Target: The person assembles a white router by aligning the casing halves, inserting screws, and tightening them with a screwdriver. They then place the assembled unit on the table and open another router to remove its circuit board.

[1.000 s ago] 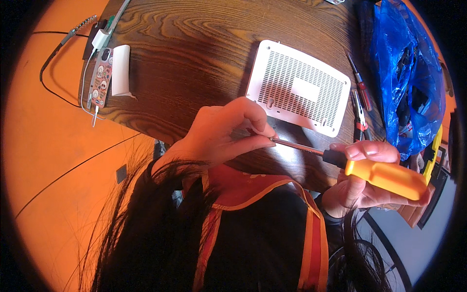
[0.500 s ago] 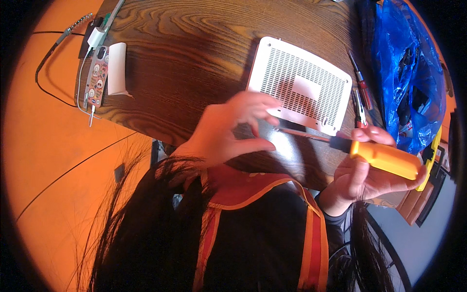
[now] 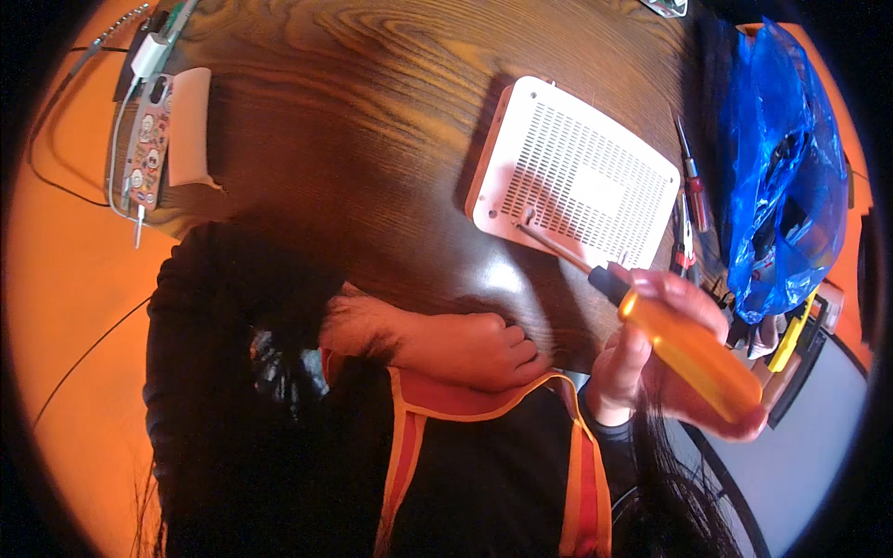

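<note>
Spreading under the whole scene, a dark brown wooden table (image 3: pixel 353 139) shows swirling grain and a glossy highlight. On its right side slumps a crinkled, translucent blue plastic bag (image 3: pixel 777 139). A red cloth apron (image 3: pixel 456 402) with orange edging crosses the person's dark top. Near the table's front edge, left of the bag, lies a white, rounded-corner plastic box (image 3: pixel 549 139), its slotted face upward, bearing a pale rectangular label (image 3: pixel 598 191) whose print is too washed out to read. The right hand (image 3: pixel 662 379) grasps the smooth yellow-orange handle of a screwdriver (image 3: pixel 693 358); its metal shaft reaches over the box's near edge, though contact cannot be told. The left hand (image 3: pixel 502 353) is curled into a fist by the apron; whether it encloses anything cannot be told. Far left sits a phone (image 3: pixel 149 139) in a cartoon-patterned case. Beside the bag lies a slim red-handled screwdriver (image 3: pixel 698 200).
</note>
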`<state>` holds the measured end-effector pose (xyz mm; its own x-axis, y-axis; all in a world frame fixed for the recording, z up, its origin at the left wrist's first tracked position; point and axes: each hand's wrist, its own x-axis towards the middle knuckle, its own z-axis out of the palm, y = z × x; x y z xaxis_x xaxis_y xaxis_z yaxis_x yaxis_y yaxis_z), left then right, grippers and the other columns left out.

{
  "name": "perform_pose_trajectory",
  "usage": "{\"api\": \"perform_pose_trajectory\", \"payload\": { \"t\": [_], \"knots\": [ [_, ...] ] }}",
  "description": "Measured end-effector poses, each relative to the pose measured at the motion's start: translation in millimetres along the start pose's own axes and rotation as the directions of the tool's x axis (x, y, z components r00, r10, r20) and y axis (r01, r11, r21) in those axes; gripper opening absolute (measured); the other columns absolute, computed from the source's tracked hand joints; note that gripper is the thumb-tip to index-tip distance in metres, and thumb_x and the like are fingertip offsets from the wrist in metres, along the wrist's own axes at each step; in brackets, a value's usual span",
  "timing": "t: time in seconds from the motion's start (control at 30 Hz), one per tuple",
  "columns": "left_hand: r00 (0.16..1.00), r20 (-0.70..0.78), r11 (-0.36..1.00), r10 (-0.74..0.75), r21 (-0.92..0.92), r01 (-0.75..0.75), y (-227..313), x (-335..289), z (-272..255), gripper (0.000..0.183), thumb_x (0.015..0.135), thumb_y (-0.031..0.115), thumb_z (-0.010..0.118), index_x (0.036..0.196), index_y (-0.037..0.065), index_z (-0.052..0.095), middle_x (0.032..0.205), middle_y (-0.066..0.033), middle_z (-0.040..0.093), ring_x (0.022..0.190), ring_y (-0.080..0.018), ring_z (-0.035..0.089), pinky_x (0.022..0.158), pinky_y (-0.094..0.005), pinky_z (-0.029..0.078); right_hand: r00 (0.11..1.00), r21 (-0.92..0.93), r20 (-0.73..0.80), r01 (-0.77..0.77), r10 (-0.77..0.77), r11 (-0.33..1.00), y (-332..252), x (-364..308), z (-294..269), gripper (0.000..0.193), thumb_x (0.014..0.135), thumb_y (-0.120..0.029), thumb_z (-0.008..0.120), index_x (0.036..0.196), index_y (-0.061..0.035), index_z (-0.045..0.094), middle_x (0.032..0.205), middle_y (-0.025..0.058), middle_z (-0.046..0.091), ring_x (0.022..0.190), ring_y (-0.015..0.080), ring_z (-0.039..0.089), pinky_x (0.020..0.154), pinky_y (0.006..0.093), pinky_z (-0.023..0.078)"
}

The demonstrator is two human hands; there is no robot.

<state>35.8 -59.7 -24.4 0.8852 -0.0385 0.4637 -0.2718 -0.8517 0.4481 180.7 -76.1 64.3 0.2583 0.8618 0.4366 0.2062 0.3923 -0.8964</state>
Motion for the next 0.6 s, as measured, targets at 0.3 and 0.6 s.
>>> {"api": "perform_pose_trajectory", "payload": {
  "t": [0.3,0.6],
  "knots": [
    [0.99,0.047,0.931,-0.13,-0.337,0.138,-4,-8,-2,0.019,0.076,0.015,0.05,0.089,0.002,0.053,0.065,-0.0056,0.056,0.058,-0.0195,0.058,0.046,-0.0294,0.044,0.994,0.121,0.089,-0.078,0.067,0.99,8,-2,-3,0.048,0.073,-0.001,0.069,0.114,0.0019,0.044,0.099,0.0243,0.058,0.094,0.0319,0.059,0.084,0.0538,0.046],
    [0.984,-0.002,0.906,-0.179,-0.391,0.164,-3,-7,0,0.016,0.077,0.014,0.05,0.085,0.0,0.053,0.063,-0.0095,0.059,0.059,-0.0233,0.062,0.049,-0.032,0.048,0.987,0.014,0.158,0.001,-0.003,1.0,8,-3,-4,0.056,0.076,-0.007,0.066,0.121,-0.0059,0.033,0.102,0.0241,0.054,0.093,0.0317,0.058,0.082,0.0534,0.048]
  ]
}}
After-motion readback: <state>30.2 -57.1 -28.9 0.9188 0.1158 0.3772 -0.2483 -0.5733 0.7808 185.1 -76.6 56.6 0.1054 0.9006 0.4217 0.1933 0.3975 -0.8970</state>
